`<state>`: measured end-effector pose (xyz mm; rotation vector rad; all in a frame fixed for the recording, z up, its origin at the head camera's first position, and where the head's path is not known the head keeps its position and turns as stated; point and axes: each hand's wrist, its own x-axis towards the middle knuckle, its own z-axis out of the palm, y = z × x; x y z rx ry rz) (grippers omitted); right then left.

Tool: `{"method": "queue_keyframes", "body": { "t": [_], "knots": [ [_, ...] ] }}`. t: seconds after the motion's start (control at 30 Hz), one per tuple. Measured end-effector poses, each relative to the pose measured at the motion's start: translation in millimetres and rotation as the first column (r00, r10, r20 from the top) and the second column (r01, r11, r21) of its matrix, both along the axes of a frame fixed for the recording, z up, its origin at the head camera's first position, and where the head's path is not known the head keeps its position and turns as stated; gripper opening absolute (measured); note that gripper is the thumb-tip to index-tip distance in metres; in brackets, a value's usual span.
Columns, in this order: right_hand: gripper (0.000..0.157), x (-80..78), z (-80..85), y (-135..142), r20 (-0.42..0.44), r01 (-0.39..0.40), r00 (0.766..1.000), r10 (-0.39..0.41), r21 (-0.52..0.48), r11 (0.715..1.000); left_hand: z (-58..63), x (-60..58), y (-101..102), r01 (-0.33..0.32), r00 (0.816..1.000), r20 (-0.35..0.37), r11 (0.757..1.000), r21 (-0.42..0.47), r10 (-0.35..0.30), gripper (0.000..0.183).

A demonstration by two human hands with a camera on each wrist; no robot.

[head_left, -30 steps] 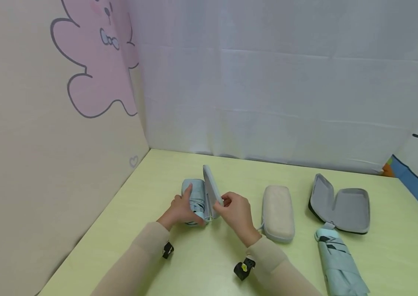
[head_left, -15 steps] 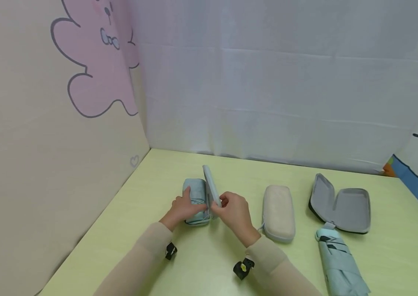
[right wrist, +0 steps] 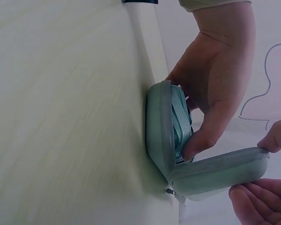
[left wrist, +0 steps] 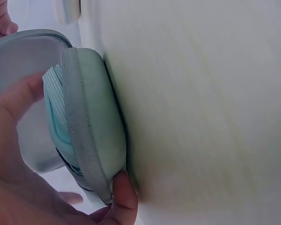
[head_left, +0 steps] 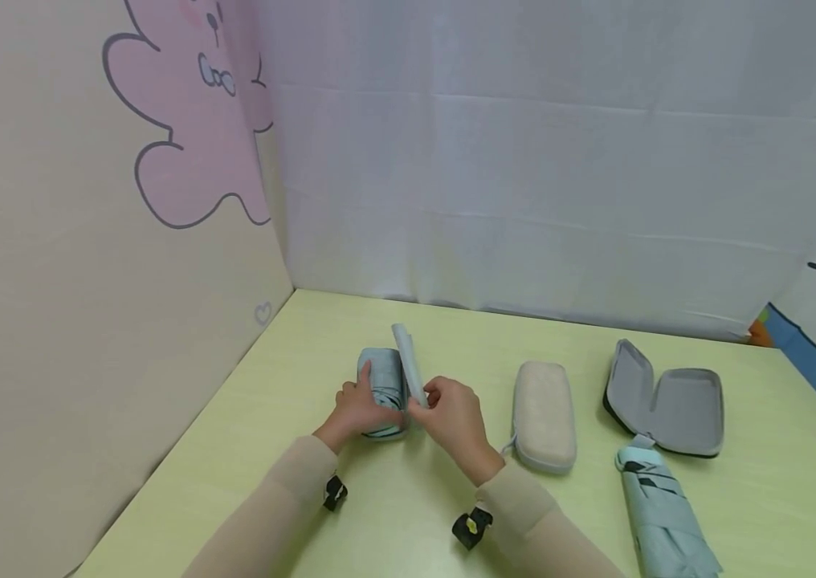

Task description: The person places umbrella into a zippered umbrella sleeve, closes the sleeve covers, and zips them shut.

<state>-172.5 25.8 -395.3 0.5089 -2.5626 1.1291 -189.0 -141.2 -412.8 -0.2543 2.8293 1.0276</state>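
A pale green zip case stands partly open at the left of the table, with a folded light-blue umbrella in its lower half. My left hand grips that half from the side, the thumb pressing on the umbrella and a finger curled against the shell in the left wrist view. With thumb and fingers my right hand pinches the edge of the raised lid. The lid leans over toward the umbrella. A small zipper pull shows by the hinge.
Right of my hands lies a closed beige case. Farther right an open grey-lined case rests near another folded light-blue umbrella. Walls border the yellow table at the back and left.
My right hand has moved slightly left, tilting the lid toward the umbrella. My left thumb has shifted on the umbrella, first up and then down, and its cord is tucked out of sight.
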Motion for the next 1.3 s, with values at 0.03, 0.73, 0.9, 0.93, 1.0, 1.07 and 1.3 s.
{"method": "queue_keyframes", "body": {
  "t": [0.03, 0.73, 0.9, 0.93, 1.0, 1.07, 1.3],
  "knots": [
    [0.019, 0.4, -0.7, -1, -0.010, -0.005, 1.000, 0.005, 0.005, 1.000, -0.2, -0.2, -1, -0.015, 1.000, -0.005, 1.000, 0.015, 0.015, 0.114],
    [0.028, 10.8, -18.8, -41, -0.399, 0.004, 0.903, 0.158, 0.375, 0.927, -4.5, -10.3, -20, -0.232, 0.971, 0.166, 0.834, 0.501, 0.171, 0.067],
    [0.022, 10.1, -20.8, -41, -0.264, -0.108, 0.937, 0.228, 0.402, 0.909, -7.4, -11.2, -22, -0.241, 0.969, 0.168, 0.827, 0.507, 0.180, 0.054],
    [0.019, 7.7, -18.6, -38, -0.191, -0.160, 0.951, 0.243, 0.369, 0.916, -7.5, -11.7, -22, -0.241, 0.969, 0.170, 0.827, 0.508, 0.178, 0.052],
    [0.012, -0.2, -12.4, -29, -0.029, -0.242, 0.966, 0.257, 0.246, 0.938, -7.3, -12.9, -22, -0.239, 0.969, 0.179, 0.825, 0.511, 0.170, 0.049],
    [0.008, -10.1, -6.3, -18, 0.112, -0.225, 0.970, 0.214, 0.099, 0.969, -6.8, -14.1, -22, -0.240, 0.968, 0.188, 0.823, 0.515, 0.165, 0.048],
    [0.018, -31.6, -8.7, 8, 0.428, -0.021, 0.901, 0.068, -0.112, 0.993, -5.2, -14.6, -23, -0.234, 0.970, 0.176, 0.853, 0.467, 0.169, 0.045]
  ]
}}
